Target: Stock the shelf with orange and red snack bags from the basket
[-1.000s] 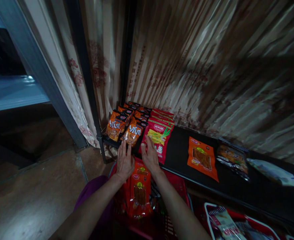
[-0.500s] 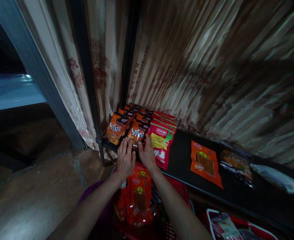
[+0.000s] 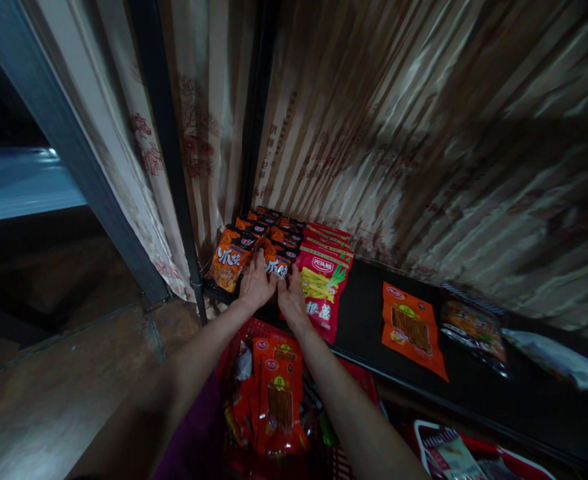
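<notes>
My left hand (image 3: 257, 285) is against the left side of the front orange-and-black snack bag (image 3: 276, 260) in the second row, its fingers pointing up along the edge. On the other side, my right hand (image 3: 293, 297) has its fingertips at the bag's lower right. Between them the two hands clasp this bag, and they cover its bottom part. To the left leans a matching snack bag (image 3: 230, 259), with more of the same stacked behind. Just right of my right hand lie red snack bags (image 3: 323, 283) with yellow strips pictured, overlapping in a row.
The bags sit on a black shelf (image 3: 361, 300) beside a dark metal post (image 3: 174, 133). Farther right lie an orange packet (image 3: 411, 328), a dark clear packet (image 3: 474, 330) and a pale packet (image 3: 557, 357). Below, a red basket (image 3: 344, 460) holds orange packets (image 3: 278, 393). Pleated curtain (image 3: 374, 133) hangs behind.
My left hand has moved up and right, from the bag's lower front to its left side. My right hand has shifted only slightly. The bags in the basket are less covered by my left arm.
</notes>
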{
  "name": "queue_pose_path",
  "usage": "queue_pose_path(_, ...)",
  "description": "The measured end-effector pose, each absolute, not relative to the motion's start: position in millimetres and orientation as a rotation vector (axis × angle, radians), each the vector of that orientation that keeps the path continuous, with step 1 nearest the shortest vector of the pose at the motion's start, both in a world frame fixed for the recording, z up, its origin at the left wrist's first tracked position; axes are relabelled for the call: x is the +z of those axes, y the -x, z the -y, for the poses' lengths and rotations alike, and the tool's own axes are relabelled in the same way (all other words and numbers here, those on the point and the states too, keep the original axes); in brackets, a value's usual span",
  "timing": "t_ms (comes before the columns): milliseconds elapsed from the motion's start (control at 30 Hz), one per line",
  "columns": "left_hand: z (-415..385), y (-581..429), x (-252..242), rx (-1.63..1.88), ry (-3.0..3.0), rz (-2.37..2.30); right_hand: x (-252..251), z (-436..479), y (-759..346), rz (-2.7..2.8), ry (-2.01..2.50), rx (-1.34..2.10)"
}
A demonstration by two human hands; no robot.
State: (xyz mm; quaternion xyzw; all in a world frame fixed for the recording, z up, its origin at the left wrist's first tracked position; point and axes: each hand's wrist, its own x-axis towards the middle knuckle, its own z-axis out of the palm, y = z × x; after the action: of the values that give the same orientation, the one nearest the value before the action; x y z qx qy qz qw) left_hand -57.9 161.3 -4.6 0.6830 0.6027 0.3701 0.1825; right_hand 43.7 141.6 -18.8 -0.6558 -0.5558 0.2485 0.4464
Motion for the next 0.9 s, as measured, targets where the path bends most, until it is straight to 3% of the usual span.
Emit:
queue_pose_path(367,-177,64,7,0.829,-1.802,-1.686,-20,-143,-29,1.32,1.628,0.688)
queue_pose_path(900,-173,61,1,0.944,-1.851,-1.714,-12,-153,-34,1.284,1.646,0.649)
